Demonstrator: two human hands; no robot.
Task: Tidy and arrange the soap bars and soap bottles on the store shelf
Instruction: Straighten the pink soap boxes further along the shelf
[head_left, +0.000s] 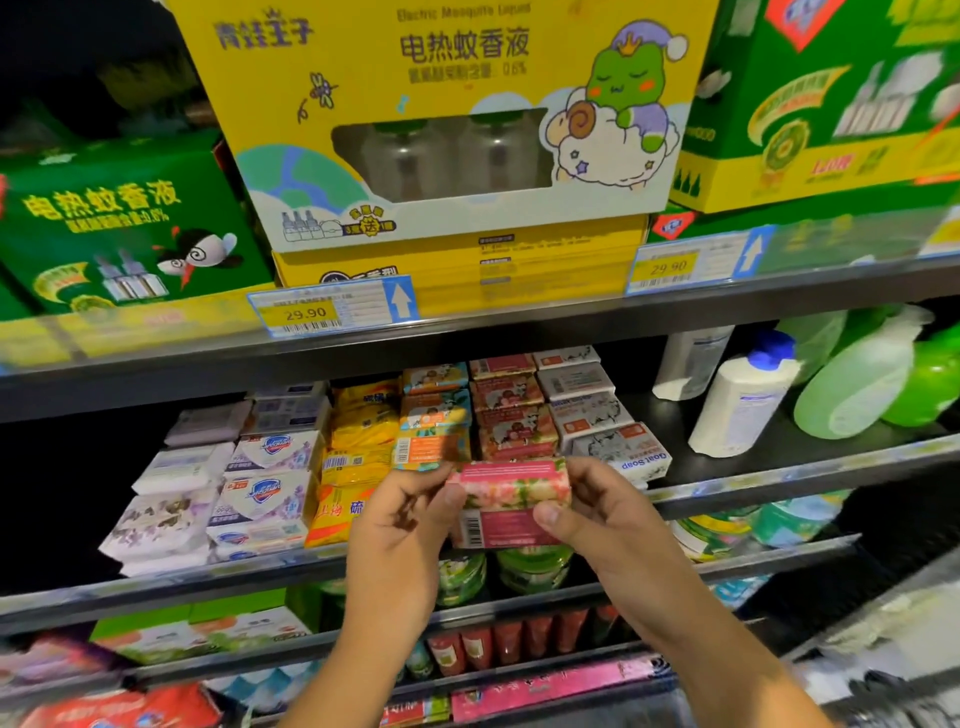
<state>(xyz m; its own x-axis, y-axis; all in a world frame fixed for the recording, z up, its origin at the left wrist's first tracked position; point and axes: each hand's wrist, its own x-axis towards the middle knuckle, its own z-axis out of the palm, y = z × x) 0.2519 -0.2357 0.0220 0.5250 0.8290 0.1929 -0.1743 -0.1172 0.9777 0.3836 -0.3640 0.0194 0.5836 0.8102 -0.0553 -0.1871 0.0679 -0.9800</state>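
Observation:
A pink floral soap bar box (506, 499) is held in front of the soap shelf (779, 475), barcode side facing me. My left hand (400, 519) grips its left end and my right hand (597, 512) grips its right end, thumbs on the front. Behind it lie rows of soap bars: pink ones (511, 410), orange-teal ones (434, 415), yellow ones (361, 441), white Safeguard bars (270, 488), and white Goat Soap boxes (613, 441). To the right stand a white bottle with a blue cap (737, 400) and green bottles (857, 384).
The shelf above carries yellow (447, 119) and green (119, 223) mosquito liquid boxes with 29.90 price tags (332, 306). Lower shelves hold green tubs (530, 566), red tubes (509, 644) and pink packs. A dark gap lies left of the soap rows.

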